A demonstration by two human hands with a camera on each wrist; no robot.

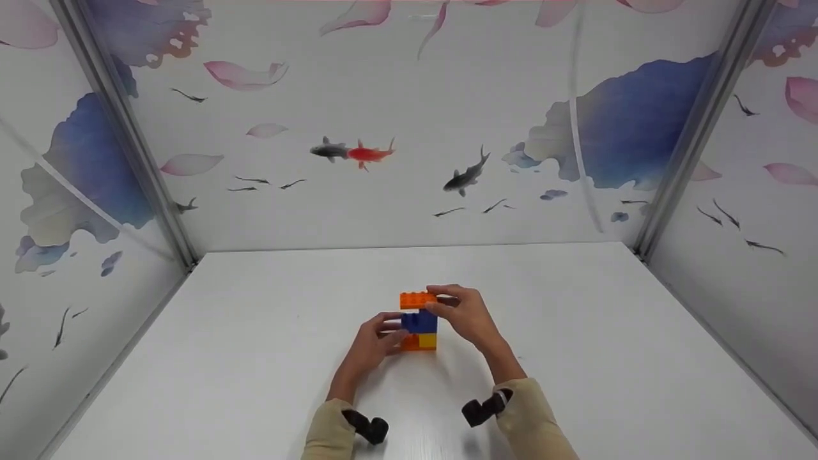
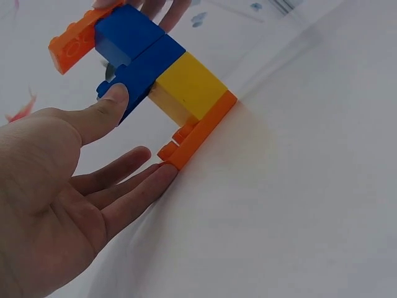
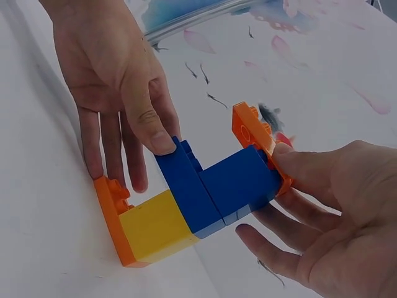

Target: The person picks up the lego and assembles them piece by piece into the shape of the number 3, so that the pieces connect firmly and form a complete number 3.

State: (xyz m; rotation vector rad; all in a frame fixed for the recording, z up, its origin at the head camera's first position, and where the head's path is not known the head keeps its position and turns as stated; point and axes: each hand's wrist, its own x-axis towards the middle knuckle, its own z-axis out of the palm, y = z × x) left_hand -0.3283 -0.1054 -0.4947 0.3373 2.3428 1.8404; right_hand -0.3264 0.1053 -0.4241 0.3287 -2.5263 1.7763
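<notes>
A small stack of toy building blocks stands on the white table. Its base is a flat orange brick (image 3: 113, 223) with a yellow block (image 3: 158, 226) on its right half. Above lie a long blue brick (image 3: 191, 192) and a square blue block (image 3: 240, 180). At the top, a flat orange brick (image 1: 412, 299) overhangs to the left. My left hand (image 1: 372, 345) grips the long blue brick's left end, thumb on the near side, lower fingertips by the base. My right hand (image 1: 468, 314) pinches the top orange brick at its right end; whether it is fully seated cannot be told.
The white table (image 1: 255, 383) stretches around the stack. Panels printed with fish and petals (image 1: 409, 211) rise at the back and both sides, with metal posts at the corners. A black wrist camera (image 1: 484, 409) sits on each sleeve.
</notes>
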